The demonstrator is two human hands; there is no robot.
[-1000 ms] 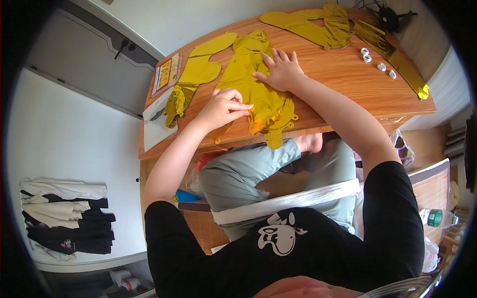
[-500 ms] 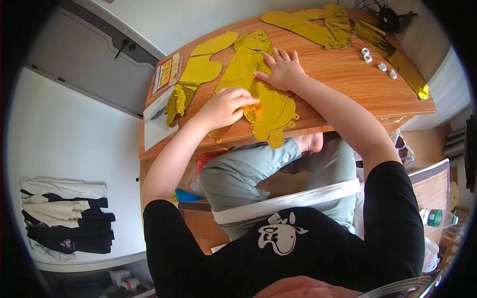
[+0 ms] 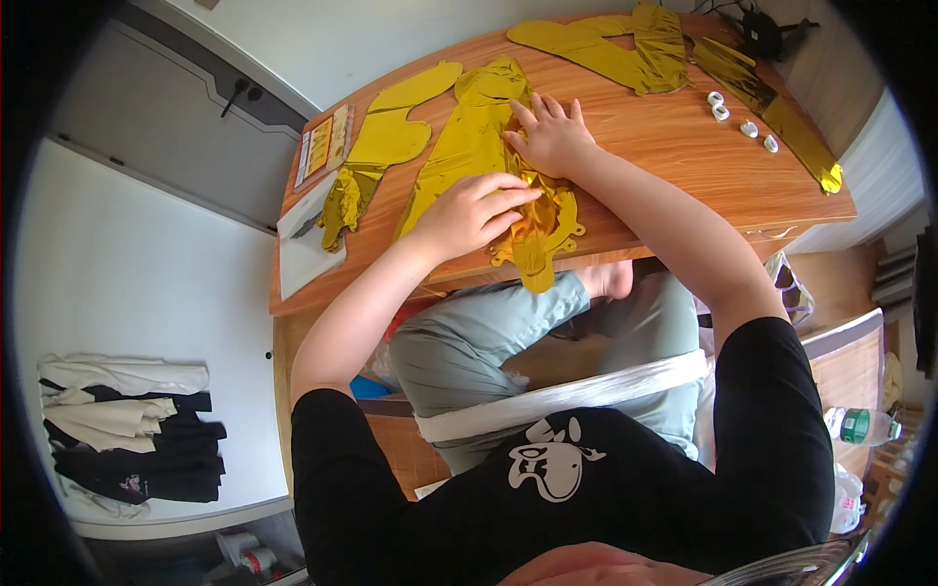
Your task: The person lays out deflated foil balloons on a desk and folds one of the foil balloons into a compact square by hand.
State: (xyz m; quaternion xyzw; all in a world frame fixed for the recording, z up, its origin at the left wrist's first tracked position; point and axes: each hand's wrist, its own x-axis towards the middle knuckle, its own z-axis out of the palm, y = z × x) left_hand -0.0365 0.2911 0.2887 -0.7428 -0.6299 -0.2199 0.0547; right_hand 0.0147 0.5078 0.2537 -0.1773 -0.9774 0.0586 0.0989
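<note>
A flat gold foil balloon [image 3: 451,161] lies uninflated down the middle of the wooden table, its scalloped, tabbed end at the near edge. My right hand [image 3: 552,139] rests on its right side, fingers spread out flat. Over the lower part reaches my left hand [image 3: 474,217], its fingers stretched to the right with thumb and forefinger apart. Beside these fingertips the foil is wrinkled and bunched. What lies beneath my left palm is hidden.
More gold foil balloons lie at the left [image 3: 396,139], far side [image 3: 625,49] and right [image 3: 782,122] of the table [image 3: 664,161]. Small white rings [image 3: 720,111] sit at the right. A white board [image 3: 308,249] and a printed card pack [image 3: 322,146] are at the left edge.
My left hand has moved right across the foil. The lower part of the balloon is now more crumpled and looks folded toward the right. My right hand has barely moved.
</note>
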